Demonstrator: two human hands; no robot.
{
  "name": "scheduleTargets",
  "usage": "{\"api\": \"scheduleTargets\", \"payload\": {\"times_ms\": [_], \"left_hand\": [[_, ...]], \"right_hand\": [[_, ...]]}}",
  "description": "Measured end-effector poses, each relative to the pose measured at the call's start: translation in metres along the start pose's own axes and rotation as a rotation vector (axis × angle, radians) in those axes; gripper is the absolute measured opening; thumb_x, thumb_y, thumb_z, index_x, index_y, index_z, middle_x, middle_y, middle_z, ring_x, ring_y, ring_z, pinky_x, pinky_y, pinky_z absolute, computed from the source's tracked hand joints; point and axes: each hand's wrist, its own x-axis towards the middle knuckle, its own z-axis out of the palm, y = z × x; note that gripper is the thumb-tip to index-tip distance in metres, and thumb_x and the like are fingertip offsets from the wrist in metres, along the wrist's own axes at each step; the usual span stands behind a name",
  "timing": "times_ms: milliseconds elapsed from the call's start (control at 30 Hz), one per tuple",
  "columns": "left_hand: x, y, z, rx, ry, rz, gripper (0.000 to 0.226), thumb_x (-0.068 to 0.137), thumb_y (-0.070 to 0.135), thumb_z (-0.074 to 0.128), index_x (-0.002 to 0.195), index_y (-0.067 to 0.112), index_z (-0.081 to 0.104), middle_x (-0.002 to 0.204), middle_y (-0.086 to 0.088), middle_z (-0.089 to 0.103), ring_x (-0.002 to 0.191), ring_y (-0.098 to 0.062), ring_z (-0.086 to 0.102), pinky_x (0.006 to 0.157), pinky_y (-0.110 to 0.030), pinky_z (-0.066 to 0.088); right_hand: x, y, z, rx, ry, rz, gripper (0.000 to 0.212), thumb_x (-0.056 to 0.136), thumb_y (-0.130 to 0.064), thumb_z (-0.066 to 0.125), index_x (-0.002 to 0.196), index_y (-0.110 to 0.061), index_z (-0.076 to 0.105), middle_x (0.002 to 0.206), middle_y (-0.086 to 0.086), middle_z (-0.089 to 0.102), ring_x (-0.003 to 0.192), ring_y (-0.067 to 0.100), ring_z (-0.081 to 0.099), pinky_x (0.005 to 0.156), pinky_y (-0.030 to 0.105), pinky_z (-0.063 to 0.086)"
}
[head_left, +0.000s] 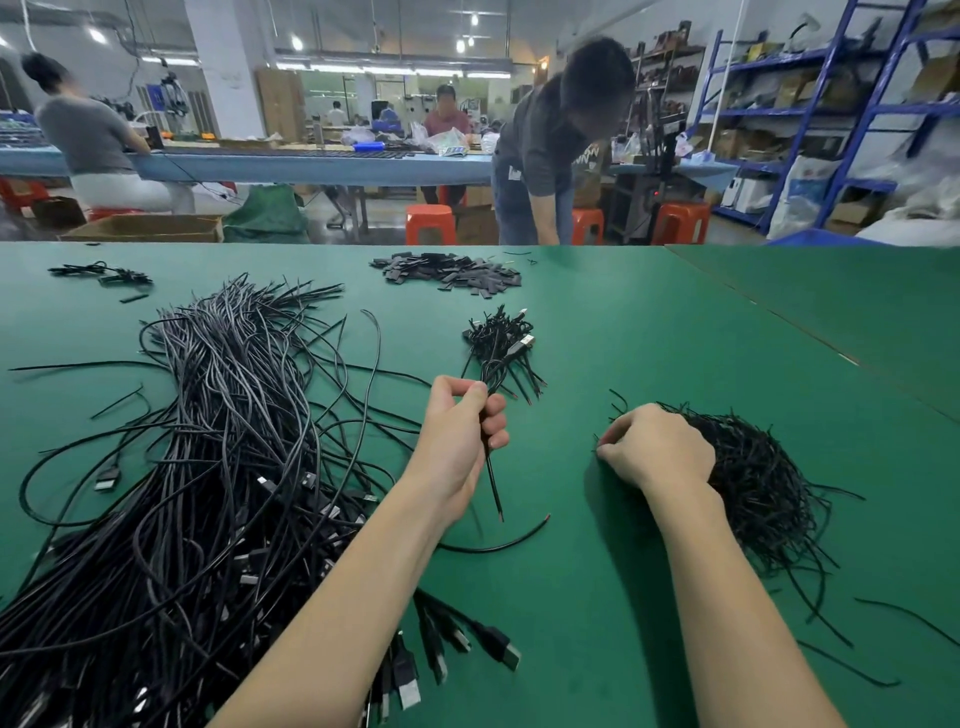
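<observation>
On the green table (675, 322), the big heap of USB cables (218, 441) lay to the left and the pile of short strands (753, 478) to the right. A small bundle of cables (501, 345) sat beyond the hands. The step in hand looked like drawing one strand from the pile to go with the cable already held. It would go best by teasing a single strand off the pile's loose edge rather than its tangled middle. Lifting slowly would let the neighbouring strands drop away, while the other hand kept its cable clear of the heap. The left hand (457, 436) was raised above the table between heap and pile. Its fingers and thumb were curled round a thin black cable (492, 478), whose stripped end hung down toward the table. The right hand (657, 449) rested knuckles-up on the pile's near left edge, fingers curled under and pinching at strands there.
</observation>
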Motion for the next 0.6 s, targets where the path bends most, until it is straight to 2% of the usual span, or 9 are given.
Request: {"api": "scheduleTargets", "payload": {"times_ms": [100,167,267,367,467,533,600], "left_hand": [[-0.001,0.000,0.000,-0.014,0.002,-0.006,0.017,0.105,0.004,0.033,0.091,0.014,0.034,0.071,-0.002,0.045,0.056,-0.011,0.034,0.047,-0.021,0.031],[-0.001,0.001,0.000,-0.026,0.009,-0.012,0.017,0.105,0.004,0.033,0.091,0.014,0.035,0.071,-0.002,0.045,0.056,-0.011,0.033,0.048,-0.021,0.031],[-0.001,0.002,0.001,-0.029,0.003,-0.029,0.015,0.105,0.005,0.034,0.092,0.014,0.035,0.070,-0.001,0.045,0.055,-0.012,0.034,0.048,-0.022,0.032],[-0.004,0.001,0.002,0.003,-0.013,-0.054,0.013,0.106,0.008,0.035,0.094,0.015,0.036,0.068,0.001,0.047,0.052,-0.011,0.039,0.046,-0.022,0.037],[-0.005,0.001,0.003,0.013,-0.007,-0.065,0.015,0.105,0.008,0.035,0.092,0.015,0.036,0.069,0.001,0.047,0.050,-0.009,0.035,0.039,-0.018,0.030],[-0.005,0.002,0.003,-0.009,-0.005,-0.069,0.015,0.105,0.007,0.035,0.092,0.014,0.037,0.070,0.000,0.045,0.050,-0.009,0.032,0.038,-0.017,0.023],[-0.004,0.002,0.003,-0.030,-0.007,-0.073,0.015,0.105,0.007,0.035,0.092,0.013,0.037,0.070,-0.001,0.045,0.050,-0.009,0.032,0.038,-0.017,0.022]], "right_hand": [[0.000,-0.002,0.004,-0.073,-0.027,-0.030,0.015,0.092,-0.027,0.062,0.103,-0.028,0.073,0.111,0.002,0.071,0.101,0.029,0.065,0.073,0.029,0.041],[0.000,-0.003,0.003,-0.031,-0.014,-0.074,0.017,0.096,-0.028,0.057,0.107,-0.026,0.070,0.115,0.004,0.068,0.105,0.030,0.063,0.077,0.031,0.044],[0.002,-0.006,-0.004,0.225,0.084,-0.178,0.017,0.100,-0.026,0.054,0.108,-0.017,0.065,0.112,0.006,0.067,0.102,0.028,0.061,0.083,0.034,0.047],[-0.001,-0.013,-0.014,0.496,0.122,-0.305,0.010,0.101,-0.022,0.055,0.103,-0.016,0.062,0.101,-0.001,0.066,0.080,0.013,0.058,0.069,0.024,0.039],[-0.008,-0.019,-0.023,0.764,0.137,-0.303,0.008,0.100,-0.017,0.056,0.103,-0.017,0.064,0.093,-0.002,0.068,0.068,0.008,0.065,0.059,0.014,0.045],[-0.015,-0.022,-0.030,0.905,0.096,-0.322,0.014,0.100,-0.010,0.056,0.101,-0.016,0.069,0.084,-0.001,0.070,0.061,0.005,0.069,0.059,0.016,0.052],[-0.023,-0.025,-0.036,1.035,0.040,-0.379,0.015,0.099,-0.005,0.057,0.095,-0.012,0.070,0.082,0.001,0.071,0.069,0.013,0.075,0.067,0.025,0.059]]}}
